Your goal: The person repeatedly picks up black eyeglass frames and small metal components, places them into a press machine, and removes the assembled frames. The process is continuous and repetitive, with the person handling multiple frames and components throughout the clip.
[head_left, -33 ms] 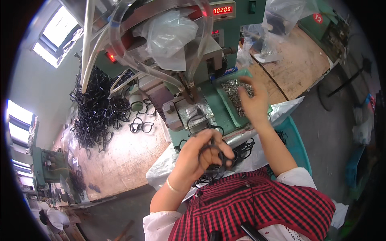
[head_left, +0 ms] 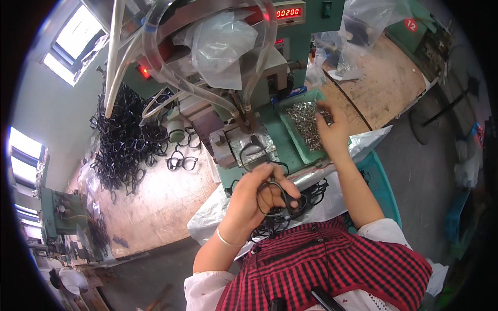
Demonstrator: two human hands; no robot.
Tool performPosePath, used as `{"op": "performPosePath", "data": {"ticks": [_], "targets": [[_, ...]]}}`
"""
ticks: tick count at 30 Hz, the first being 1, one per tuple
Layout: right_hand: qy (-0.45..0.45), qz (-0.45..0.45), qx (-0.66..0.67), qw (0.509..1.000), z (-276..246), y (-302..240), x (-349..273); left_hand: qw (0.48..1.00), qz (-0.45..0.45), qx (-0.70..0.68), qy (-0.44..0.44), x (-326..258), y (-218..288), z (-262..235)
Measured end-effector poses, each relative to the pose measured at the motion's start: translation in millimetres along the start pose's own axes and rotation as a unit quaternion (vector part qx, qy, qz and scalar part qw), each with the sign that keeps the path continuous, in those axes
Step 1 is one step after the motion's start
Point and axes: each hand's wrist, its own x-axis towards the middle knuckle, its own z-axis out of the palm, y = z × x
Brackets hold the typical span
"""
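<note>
My left hand (head_left: 267, 192) is closed round a black eyeglass frame (head_left: 252, 149). One rim of the frame sticks up beyond the fingers, in front of the machine's metal work block (head_left: 239, 141). More black frame parts hang by the palm; whether they belong to the same frame is hard to tell. Over the right side of a green tray (head_left: 290, 136) is my right hand (head_left: 334, 132), fingers curled at the small shiny metal parts (head_left: 306, 124) inside. Anything between its fingertips is too small to make out.
A green machine (head_left: 311, 39) with clear hoses and a plastic bag (head_left: 223, 46) stands ahead. Many black eyeglass frames (head_left: 122, 135) are heaped on the wooden table (head_left: 155, 207) at left. More frames (head_left: 314, 194) lie before my lap, beside a turquoise bin (head_left: 381, 181).
My right hand has shifted slightly right over the tray, and its fingers have curled in. The left hand keeps its hold on the eyeglass frame with barely any movement.
</note>
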Motion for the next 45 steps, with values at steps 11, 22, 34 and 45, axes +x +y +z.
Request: {"op": "performPosePath", "data": {"ticks": [11, 22, 34, 45], "targets": [[-0.111, -0.200, -0.199, 0.953, 4.8, 2.6, -4.0, 0.998, -0.024, -0.046, -0.025, -11.1, -5.1, -11.4], [-0.055, -0.141, -0.053, 0.987, 4.0, -14.5, -0.1, 0.499, 0.282, 0.743, 0.345, -65.1, 90.4, -158.9], [0.019, -0.037, -0.077, 0.996, -52.3, 6.4, -37.7, 0.530, 0.388, 0.637, 0.404, -31.2, 21.4, -252.4], [-0.169, -0.157, 0.118, 0.966, -9.8, -101.5, -4.6, 0.596, 0.580, 0.439, 0.340, -61.4, 39.9, -156.0]]}}
